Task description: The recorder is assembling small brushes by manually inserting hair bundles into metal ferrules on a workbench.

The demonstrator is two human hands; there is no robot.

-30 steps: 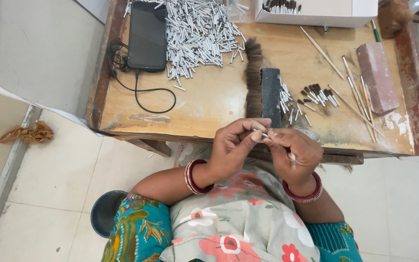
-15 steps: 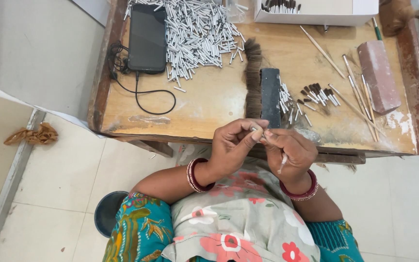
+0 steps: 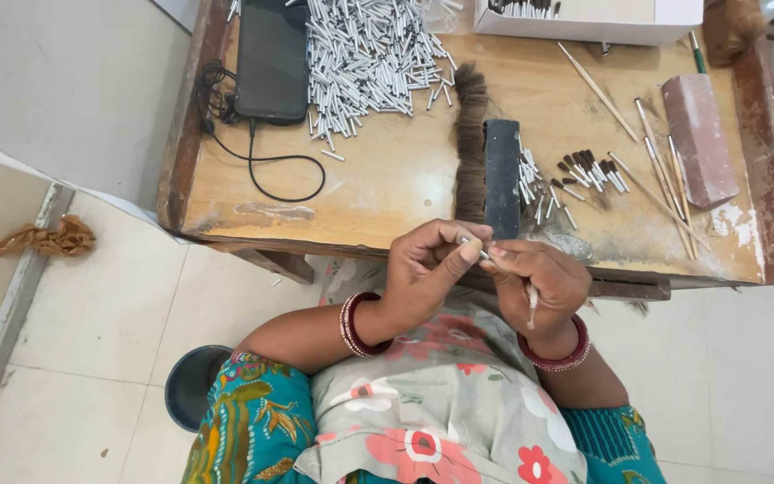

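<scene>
My left hand (image 3: 427,269) and my right hand (image 3: 535,280) meet fingertip to fingertip just in front of the wooden table's (image 3: 378,193) near edge. Between the fingertips sits a small metal tube (image 3: 472,244), pinched by my left thumb and fingers. My right hand also grips a thin white stick (image 3: 531,306) that points down from the palm. Just beyond the hands lie a row of brown hair (image 3: 470,143) and a dark flat bar (image 3: 502,175).
A heap of several small metal tubes (image 3: 369,58) lies at the back, beside a black phone (image 3: 272,58) with a cable. Finished brush heads (image 3: 584,170), thin wooden sticks (image 3: 647,161), a reddish block (image 3: 697,139) and a white box (image 3: 589,18) sit to the right.
My hands have stayed at the table edge; the fingers shifted slightly, working the small tube between the fingertips.
</scene>
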